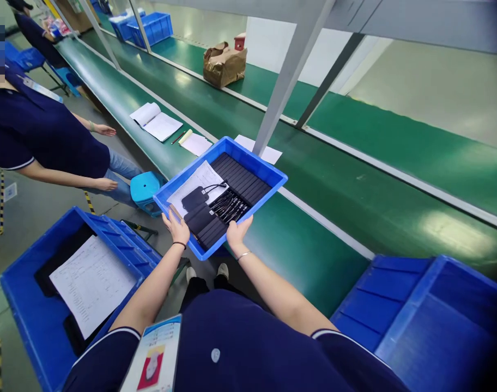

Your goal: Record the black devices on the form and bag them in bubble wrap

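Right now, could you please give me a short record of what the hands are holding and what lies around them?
left hand: grips the near-left rim of the blue tray
right hand: grips the tray's near rim
tray contents: rows of flat black packs, a printed sheet, cabled black pieces
tray position: partly over the green conveyor
left of the person: blue bin with a paper form
right: empty-looking blue bins
nearby: co-worker

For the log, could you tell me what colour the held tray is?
Blue tray, clearest in the head view.
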`<act>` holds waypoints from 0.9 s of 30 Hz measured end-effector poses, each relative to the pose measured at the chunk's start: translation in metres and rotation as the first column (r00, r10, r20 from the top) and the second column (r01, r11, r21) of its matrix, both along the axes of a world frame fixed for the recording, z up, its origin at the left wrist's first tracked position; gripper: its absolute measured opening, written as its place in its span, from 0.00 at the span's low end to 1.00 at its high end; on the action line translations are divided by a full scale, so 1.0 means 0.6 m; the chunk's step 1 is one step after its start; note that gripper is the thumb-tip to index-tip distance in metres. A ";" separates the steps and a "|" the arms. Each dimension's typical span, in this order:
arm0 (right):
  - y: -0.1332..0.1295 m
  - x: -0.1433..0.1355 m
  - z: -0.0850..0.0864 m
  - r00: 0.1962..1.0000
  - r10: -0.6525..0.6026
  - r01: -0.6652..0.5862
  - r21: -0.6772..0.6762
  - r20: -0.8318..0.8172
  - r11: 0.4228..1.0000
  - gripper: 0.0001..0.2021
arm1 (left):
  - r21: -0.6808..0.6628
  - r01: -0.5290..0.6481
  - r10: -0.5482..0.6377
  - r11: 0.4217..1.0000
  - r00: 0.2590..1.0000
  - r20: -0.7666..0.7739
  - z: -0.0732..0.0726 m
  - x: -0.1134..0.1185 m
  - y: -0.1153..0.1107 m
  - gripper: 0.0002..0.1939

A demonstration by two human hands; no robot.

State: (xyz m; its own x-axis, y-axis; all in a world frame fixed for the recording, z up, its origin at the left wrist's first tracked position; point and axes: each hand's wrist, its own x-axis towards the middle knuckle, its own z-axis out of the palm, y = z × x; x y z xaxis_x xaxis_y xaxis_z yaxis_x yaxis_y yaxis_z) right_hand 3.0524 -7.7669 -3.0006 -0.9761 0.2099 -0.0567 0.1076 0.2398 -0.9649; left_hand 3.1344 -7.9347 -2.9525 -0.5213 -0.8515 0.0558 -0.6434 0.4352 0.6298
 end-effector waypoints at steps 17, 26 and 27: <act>0.001 -0.005 -0.004 0.998 0.062 -0.063 0.144 0.012 0.988 0.40 | -0.015 0.074 -0.074 0.997 0.997 0.020 -0.005 -0.002 -0.016 0.24; 0.003 -0.008 -0.011 1.000 -0.003 0.004 0.058 -0.019 0.998 0.39 | 0.032 0.112 -0.114 0.993 0.991 0.075 0.007 -0.006 -0.010 0.24; 0.004 -0.007 -0.010 1.000 -0.012 0.012 0.042 -0.018 0.999 0.39 | 0.052 0.125 -0.130 0.991 0.987 0.095 0.016 0.002 -0.015 0.29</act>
State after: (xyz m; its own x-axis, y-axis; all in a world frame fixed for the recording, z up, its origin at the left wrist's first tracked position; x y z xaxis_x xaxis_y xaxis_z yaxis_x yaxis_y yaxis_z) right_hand 3.0479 -7.7644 -3.0066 -0.9742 0.2235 -0.0299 0.0934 0.2792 -0.9557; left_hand 3.1355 -7.9439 -2.9427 -0.6268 -0.7783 -0.0380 -0.6438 0.4898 0.5879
